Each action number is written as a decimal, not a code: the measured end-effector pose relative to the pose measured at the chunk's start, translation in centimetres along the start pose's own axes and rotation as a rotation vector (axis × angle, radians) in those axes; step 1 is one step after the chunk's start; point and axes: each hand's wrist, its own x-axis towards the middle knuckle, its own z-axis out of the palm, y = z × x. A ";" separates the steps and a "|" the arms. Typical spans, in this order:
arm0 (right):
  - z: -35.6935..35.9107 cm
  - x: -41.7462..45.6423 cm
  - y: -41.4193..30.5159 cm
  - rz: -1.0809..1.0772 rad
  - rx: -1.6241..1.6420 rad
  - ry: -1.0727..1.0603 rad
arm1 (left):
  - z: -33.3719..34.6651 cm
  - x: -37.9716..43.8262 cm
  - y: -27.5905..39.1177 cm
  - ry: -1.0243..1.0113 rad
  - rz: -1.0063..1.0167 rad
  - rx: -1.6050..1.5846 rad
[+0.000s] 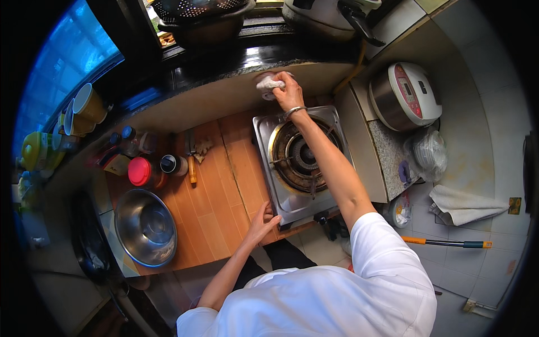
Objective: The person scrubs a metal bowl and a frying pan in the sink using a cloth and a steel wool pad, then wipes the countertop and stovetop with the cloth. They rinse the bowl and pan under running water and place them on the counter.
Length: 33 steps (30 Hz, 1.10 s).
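Observation:
My right hand (289, 92), with a bracelet at the wrist, grips a whitish cloth (269, 84) against the tiled wall below the black window ledge (252, 57). That arm reaches over a stainless steel gas stove (276, 177) with a round burner (305, 153). My left hand (264, 221) rests at the stove's front left corner, on the wood-patterned counter (212, 223), its fingers somewhat spread and nothing visible in them.
Left on the counter are a metal bowl (146, 227), a red-lidded jar (140, 171), a black-lidded jar (173, 164), a wooden-handled knife (192, 168) and ginger (203, 148). A rice cooker (404, 97) stands right. A pressure cooker (322, 19) and a perforated colander (198, 10) sit on the ledge.

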 end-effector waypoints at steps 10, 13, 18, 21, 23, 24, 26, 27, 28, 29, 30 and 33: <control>-15.0 10.4 9.6 -0.083 -1.075 0.291 | -5.2 -7.9 -2.0 0.179 -0.038 -0.003; -10.3 12.6 5.6 0.131 -1.117 -0.007 | -3.9 -9.2 -2.7 0.193 -0.019 0.113; 4.5 8.1 -2.5 -0.464 -0.951 0.082 | -1.4 -9.2 -3.0 0.087 0.032 0.155; 11.3 4.6 -10.4 -0.518 -0.855 -0.063 | -0.8 -10.2 -1.7 0.109 0.055 0.182; 15.0 2.9 -12.7 -0.657 -0.741 -0.047 | -1.3 -10.6 -1.5 0.108 0.071 0.220; 17.1 2.8 -13.5 -0.701 -0.708 -0.151 | -1.5 -10.9 -1.5 0.114 0.062 0.189; 20.2 2.3 -17.1 -0.781 -0.229 -0.173 | -1.9 -12.0 -1.9 0.167 0.081 0.191; 21.7 2.3 -18.4 -0.857 -0.169 -0.118 | -2.2 -12.3 -2.0 0.166 0.095 0.199; 23.7 2.5 -19.4 -0.856 -0.240 -0.135 | -2.4 -12.5 -2.4 0.173 0.085 0.200; 25.1 2.5 -20.0 -0.807 -0.265 -0.198 | -2.6 -12.8 -2.3 0.167 0.082 0.195; 25.8 2.6 -19.8 -0.784 -0.410 -0.280 | -2.9 -13.3 -1.9 0.162 0.079 0.190; 24.9 4.1 -18.6 -0.801 -0.654 -0.495 | -4.0 -14.5 -2.2 0.181 0.092 0.189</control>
